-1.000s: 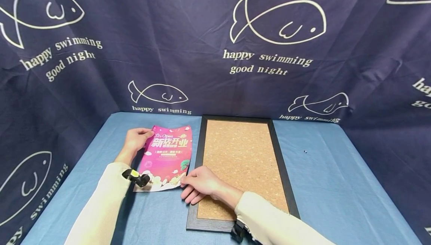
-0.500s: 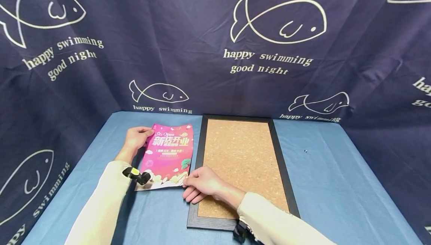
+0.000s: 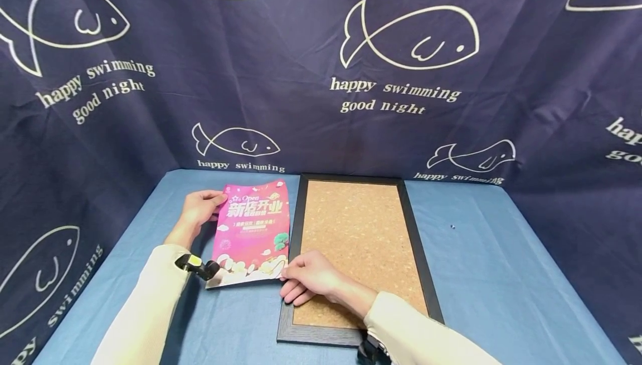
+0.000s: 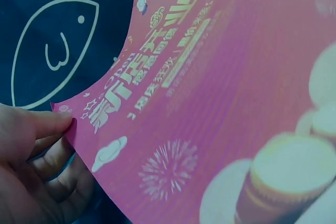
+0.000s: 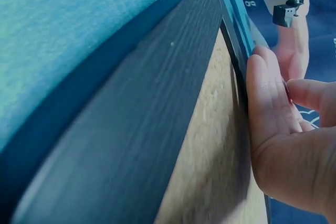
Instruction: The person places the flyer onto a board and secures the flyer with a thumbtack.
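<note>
A pink and purple poster with white lettering is held up between both hands, left of a cork board. My left hand pinches its upper left corner; in the left wrist view, thumb and finger of that hand grip the corner and the sheet bows. At the lower right corner, my right hand pinches the poster between thumb and fingers, over the left side of the board's black frame. In the right wrist view the right hand hides most of the poster.
Blue cloth covers the table. A tiny dark object lies on it right of the board. A dark blue curtain with fish drawings hangs behind and at both sides.
Both hands keep their pinch on the poster. Its right edge and the right hand have shifted slightly rightward, toward the board's frame, and the sheet stands a little straighter.
</note>
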Tool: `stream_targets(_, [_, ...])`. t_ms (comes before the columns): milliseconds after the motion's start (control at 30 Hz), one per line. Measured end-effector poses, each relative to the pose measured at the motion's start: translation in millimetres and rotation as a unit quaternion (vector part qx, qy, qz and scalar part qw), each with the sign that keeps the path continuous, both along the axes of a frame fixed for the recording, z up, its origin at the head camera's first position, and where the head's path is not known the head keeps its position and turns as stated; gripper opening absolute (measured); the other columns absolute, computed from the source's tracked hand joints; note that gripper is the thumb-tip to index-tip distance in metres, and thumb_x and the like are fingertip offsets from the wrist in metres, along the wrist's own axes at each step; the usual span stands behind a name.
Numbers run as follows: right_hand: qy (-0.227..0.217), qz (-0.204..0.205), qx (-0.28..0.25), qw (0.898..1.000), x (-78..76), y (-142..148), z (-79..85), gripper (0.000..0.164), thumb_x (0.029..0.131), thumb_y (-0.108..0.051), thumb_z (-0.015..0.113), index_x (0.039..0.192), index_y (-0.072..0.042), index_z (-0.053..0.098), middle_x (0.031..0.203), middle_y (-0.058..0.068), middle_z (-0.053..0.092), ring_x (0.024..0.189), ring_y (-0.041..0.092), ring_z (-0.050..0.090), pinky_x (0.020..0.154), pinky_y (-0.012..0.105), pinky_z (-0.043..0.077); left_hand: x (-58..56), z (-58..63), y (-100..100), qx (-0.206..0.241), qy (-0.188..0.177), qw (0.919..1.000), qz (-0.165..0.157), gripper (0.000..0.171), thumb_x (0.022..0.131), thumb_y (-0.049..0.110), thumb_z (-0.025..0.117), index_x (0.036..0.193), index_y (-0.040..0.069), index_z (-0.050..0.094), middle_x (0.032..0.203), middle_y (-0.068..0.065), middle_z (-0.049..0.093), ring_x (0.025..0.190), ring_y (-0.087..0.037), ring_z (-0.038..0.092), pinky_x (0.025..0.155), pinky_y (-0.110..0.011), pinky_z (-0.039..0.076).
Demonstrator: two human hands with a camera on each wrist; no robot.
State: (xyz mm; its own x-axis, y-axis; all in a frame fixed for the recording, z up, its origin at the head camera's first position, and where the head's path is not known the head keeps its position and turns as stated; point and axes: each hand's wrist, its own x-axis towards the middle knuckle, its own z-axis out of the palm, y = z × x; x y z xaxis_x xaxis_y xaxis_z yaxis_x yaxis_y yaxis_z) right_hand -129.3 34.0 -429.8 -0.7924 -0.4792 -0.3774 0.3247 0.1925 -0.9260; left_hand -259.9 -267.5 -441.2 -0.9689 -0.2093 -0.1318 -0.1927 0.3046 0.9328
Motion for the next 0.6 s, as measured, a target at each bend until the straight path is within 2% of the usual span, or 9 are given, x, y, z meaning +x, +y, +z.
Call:
stream_targets(367, [-0.002, -0.005, -0.027, 1.0, 3.7, 25.3, 0.4, 0.025, 0.098, -0.011, 0.059, 0.105, 0.011, 0.067, 0.082, 0.022, 0.073, 0.067, 0.02, 0.072, 0.062, 0.039, 0.062, 5.5, 14.1, 7.7, 0.067, 0.002, 0.9969, -0.042, 0.044, 0.099, 0.016, 0.064, 0.132, -0.013, 0.056, 0.082, 0.004, 0.07, 0.066, -0.008, 0.069, 0.065, -0.029, 0.061])
stream_targets(600, [0.004, -0.005, -0.028, 1.0, 11.0, 39.1, 4.2, 0.028, 0.098, -0.013, 0.059, 0.105, 0.012, 0.067, 0.082, 0.023, 0.073, 0.066, 0.02, 0.072, 0.062, 0.039, 0.062, 9.3, 19.7, 16.2, 0.08, -0.003, 0.9955, -0.051, 0.048, 0.098, 0.019, 0.067, 0.134, -0.011, 0.056, 0.081, 0.003, 0.07, 0.065, -0.01, 0.07, 0.064, -0.029, 0.061])
